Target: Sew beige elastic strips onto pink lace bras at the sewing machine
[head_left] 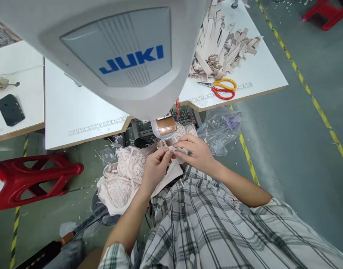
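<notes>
Close to the front of the white JUKI sewing machine head [115, 41], my left hand [155, 167] pinches a small pale fabric strip [172, 148] between thumb and fingers. My right hand [198, 152] is closed at the strip's other side, its fingertips meeting those of the left. Pale pink lace bras [122, 183] lie bunched beside my left forearm, and more lace [185, 130] shows just beyond my fingers. The machine's lower end [166, 127] is right above the fabric. My fingers partly cover the strip.
Scissors [220, 89] with yellow and red handles lie on the white table [261, 71] near a heap of beige strips [216, 48]. A plastic bag [220, 129] hangs below the edge. A red stool [39, 177] and a phone [11, 110] are at left.
</notes>
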Motion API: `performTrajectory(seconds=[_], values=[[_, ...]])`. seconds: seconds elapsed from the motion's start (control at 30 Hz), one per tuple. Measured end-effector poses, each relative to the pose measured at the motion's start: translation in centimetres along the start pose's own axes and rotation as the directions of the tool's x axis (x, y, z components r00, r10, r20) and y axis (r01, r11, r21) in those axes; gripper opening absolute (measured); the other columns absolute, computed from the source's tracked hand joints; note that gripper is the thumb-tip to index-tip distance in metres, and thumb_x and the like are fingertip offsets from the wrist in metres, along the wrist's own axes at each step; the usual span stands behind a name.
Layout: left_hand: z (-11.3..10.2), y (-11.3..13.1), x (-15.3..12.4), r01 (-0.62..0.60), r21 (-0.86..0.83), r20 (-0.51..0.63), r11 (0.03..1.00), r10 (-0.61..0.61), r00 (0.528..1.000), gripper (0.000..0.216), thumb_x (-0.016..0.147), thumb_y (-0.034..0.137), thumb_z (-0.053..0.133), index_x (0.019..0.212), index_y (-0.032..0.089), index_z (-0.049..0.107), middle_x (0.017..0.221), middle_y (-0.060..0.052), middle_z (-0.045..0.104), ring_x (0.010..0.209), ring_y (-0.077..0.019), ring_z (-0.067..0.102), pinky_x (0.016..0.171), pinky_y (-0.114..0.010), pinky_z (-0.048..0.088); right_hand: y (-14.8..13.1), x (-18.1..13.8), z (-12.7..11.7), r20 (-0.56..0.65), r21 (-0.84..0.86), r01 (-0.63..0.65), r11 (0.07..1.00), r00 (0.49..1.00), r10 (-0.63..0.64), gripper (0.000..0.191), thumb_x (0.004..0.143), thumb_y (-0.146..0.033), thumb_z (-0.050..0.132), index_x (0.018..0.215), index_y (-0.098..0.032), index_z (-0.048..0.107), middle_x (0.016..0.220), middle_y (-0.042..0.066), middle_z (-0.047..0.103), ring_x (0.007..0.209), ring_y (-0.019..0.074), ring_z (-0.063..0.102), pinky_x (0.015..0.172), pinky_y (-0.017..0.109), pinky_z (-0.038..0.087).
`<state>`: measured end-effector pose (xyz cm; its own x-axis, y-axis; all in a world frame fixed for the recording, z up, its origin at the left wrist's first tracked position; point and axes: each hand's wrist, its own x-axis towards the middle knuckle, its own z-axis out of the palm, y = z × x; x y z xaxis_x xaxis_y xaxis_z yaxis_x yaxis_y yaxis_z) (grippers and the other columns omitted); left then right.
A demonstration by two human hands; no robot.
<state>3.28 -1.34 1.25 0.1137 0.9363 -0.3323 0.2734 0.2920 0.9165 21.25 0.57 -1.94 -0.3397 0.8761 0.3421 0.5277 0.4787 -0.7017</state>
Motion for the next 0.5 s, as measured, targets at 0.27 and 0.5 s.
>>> performTrajectory(seconds=[0.27, 0.5], values=[[1.5, 0.4, 2.1, 0.117, -0.156, -0.037, 0.981, -0.124, 0.992, 0.041, 0.077, 0.053, 0.066, 0.058, 0.018, 0.054, 0.052, 0.004, 0.047, 0.051, -0.0091, 0.041, 0.050, -0.022, 0.035, 1.4, -0.7, 0.8, -0.015, -0.213, 0.239, 0.947, 0.969, -0.248, 0.026, 0.099, -0.028, 0.051, 0.095, -0.024, 0.076, 0.091, 0.004, 0.075, 0.084, 0.0157, 0.066, 0.077, 0.029, 0.053], [0.5, 1.1, 1.8, 0.165, -0.299, 0.031, 0.940, -0.164, 0.986, 0.039, 0.071, 0.051, 0.074, 0.061, 0.017, 0.056, 0.056, 0.004, 0.050, 0.052, -0.0063, 0.037, 0.050, -0.019, 0.032, 6.6, 3.3, -5.8, -0.029, -0.349, -0.024, 0.937, 0.999, 0.015, 0.031, 0.098, -0.026, 0.044, 0.108, -0.022, 0.073, 0.104, 0.007, 0.074, 0.095, 0.0195, 0.067, 0.082, 0.032, 0.054]])
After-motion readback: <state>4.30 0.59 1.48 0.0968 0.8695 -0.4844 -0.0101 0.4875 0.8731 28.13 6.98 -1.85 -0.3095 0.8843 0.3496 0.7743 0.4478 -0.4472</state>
